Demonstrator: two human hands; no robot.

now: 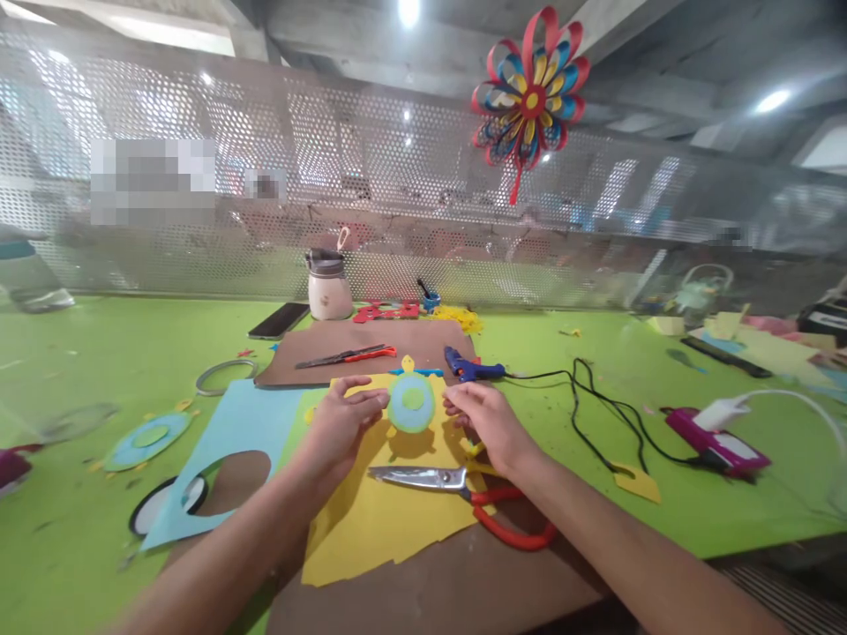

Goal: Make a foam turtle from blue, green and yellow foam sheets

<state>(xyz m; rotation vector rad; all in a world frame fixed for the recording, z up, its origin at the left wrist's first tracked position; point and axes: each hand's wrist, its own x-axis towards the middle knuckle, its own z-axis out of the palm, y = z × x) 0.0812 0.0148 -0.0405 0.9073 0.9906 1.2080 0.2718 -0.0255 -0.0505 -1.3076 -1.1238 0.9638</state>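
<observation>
A small paper turtle [414, 411], with a blue and green ring shell and a yellow head, is held up over a yellow paper sheet [357, 529]. My left hand [344, 423] pinches its left edge between thumb and fingers. At the turtle's right side, the fingers of my right hand [486, 419] are closed in a pinch; the exact grip point is hard to see. Large scissors [423, 478] with red handles lie on the yellow sheet, just below the turtle. Beyond the right hand rests a blue glue gun [473, 366].
Left lie a cut blue sheet [248, 414], another paper turtle [149, 441] and a metal ring [225, 377]. Red-handled scissors [348, 355] rest on brown board [437, 339]. A phone [278, 320] and jug [329, 287] stand behind. The glue gun's cord [582, 406] runs right to a purple power strip [718, 445].
</observation>
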